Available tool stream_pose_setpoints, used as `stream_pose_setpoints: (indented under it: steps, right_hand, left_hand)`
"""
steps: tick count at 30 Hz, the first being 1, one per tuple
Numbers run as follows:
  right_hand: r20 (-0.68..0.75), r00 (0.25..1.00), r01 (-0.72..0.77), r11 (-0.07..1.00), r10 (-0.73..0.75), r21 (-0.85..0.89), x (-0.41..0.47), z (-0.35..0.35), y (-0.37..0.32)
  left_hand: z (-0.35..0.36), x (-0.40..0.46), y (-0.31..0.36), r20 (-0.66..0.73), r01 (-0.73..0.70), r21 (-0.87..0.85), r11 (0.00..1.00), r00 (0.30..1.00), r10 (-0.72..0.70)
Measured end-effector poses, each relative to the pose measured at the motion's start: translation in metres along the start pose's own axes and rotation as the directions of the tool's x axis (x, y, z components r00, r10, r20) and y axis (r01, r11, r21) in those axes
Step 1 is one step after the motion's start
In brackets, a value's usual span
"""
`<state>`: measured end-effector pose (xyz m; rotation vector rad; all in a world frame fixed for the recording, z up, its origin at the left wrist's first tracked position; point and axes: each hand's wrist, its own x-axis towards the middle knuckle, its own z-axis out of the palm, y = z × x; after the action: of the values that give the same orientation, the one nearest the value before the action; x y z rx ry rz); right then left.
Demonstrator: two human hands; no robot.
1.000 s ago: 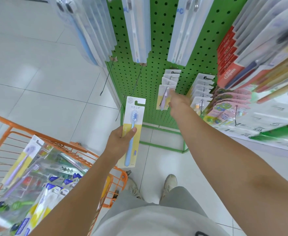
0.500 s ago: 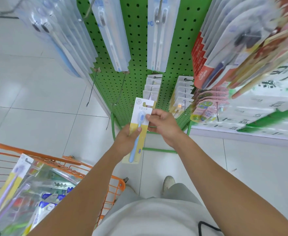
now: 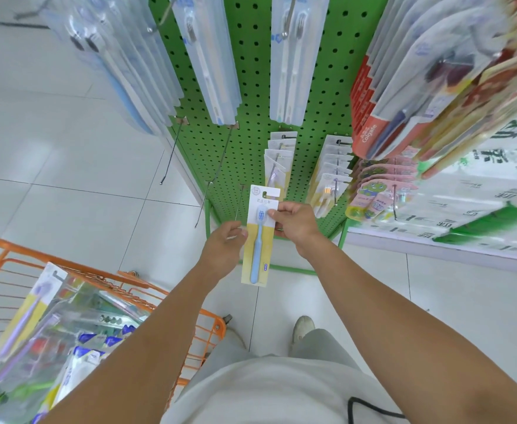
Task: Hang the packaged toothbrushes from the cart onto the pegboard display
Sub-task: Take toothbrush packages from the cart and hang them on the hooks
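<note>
1. Toothbrush pack (image 3: 259, 237): tall narrow card, white at the top and yellow lower down, with a notched hang hole at its top edge and a light blue brush under clear plastic, head up.
2. Held upright in mid-air in front of the green pegboard (image 3: 245, 148), above the white floor tiles, just below the low row of hanging packs.
3. Right hand (image 3: 295, 223): pinching the pack's right edge near the brush head, thumb on the front, fingers curled behind the card.
4. Left hand (image 3: 222, 250): at the pack's left edge about midway down, fingers curled with their tips at the card; cannot tell whether actually gripping it or only touching.
5. Both forearms bare, reaching forward from the lower corners and converging on the pack.
6. Bare metal pegs (image 3: 217, 172) jutting from the pegboard just left of the pack; stacked white-and-yellow packs (image 3: 277, 157) hanging on a peg directly behind it.
7. Orange wire cart (image 3: 122, 281) at lower left, holding more packaged toothbrushes (image 3: 31, 310) in a loose heap.
</note>
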<state>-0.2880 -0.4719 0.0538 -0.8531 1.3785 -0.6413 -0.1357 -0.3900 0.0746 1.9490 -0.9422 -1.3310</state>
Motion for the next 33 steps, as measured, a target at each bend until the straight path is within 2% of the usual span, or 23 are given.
stream_pose_setpoints:
  steps: [7,14,18,21,22,24,26,28,29,31,33]
  right_hand:
    - [-0.078,0.997,-0.023,0.997,0.017,-0.076,0.016,0.000,-0.004]
    - [-0.303,0.953,-0.010,0.997,-0.014,-0.076,0.036,0.007,-0.032]
    - [-0.343,0.937,-0.091,0.994,0.065,-0.060,0.049,0.013,-0.050]
    - [-0.325,0.943,-0.146,0.968,0.075,-0.202,0.047,0.017,-0.044]
    - [-0.317,0.943,-0.168,0.965,0.098,-0.201,0.044,0.018,-0.034]
    - [-0.236,0.946,-0.253,0.962,0.223,-0.107,0.029,0.023,-0.004]
    - [-0.088,0.924,-0.378,0.924,0.373,-0.057,0.001,0.041,0.029]
    - [0.065,0.876,-0.474,0.878,0.478,-0.063,-0.031,0.076,0.058]
    - [0.147,0.858,-0.478,0.870,0.492,-0.122,-0.048,0.100,0.066]
    - [0.322,0.825,-0.368,0.875,0.463,-0.316,-0.075,0.148,0.072]
    - [0.495,0.763,-0.189,0.876,0.416,-0.444,-0.098,0.196,0.066]
  left_hand:
    - [-0.008,-0.005,-0.017,-0.019,0.024,-0.032,0.999,1.000,-0.025]
    - [-0.021,-0.013,-0.033,-0.075,0.035,-0.086,0.996,0.996,-0.041]
    - [-0.033,-0.026,-0.042,-0.146,0.046,-0.111,0.993,0.987,-0.062]
    - [-0.043,-0.042,-0.053,-0.219,0.063,-0.157,0.986,0.971,-0.097]
    - [-0.046,-0.048,-0.058,-0.250,0.074,-0.187,0.980,0.961,-0.120]
    - [-0.056,-0.060,-0.073,-0.328,0.085,-0.265,0.960,0.929,-0.173]
    - [-0.069,-0.073,-0.093,-0.399,0.092,-0.323,0.942,0.889,-0.224]
    - [-0.087,-0.088,-0.113,-0.467,0.089,-0.366,0.927,0.843,-0.265]
    - [-0.100,-0.097,-0.124,-0.514,0.080,-0.377,0.923,0.811,-0.280]
    - [-0.131,-0.113,-0.147,-0.616,0.058,-0.371,0.927,0.731,-0.293]
    - [-0.170,-0.129,-0.173,-0.704,0.070,-0.340,0.938,0.643,-0.303]
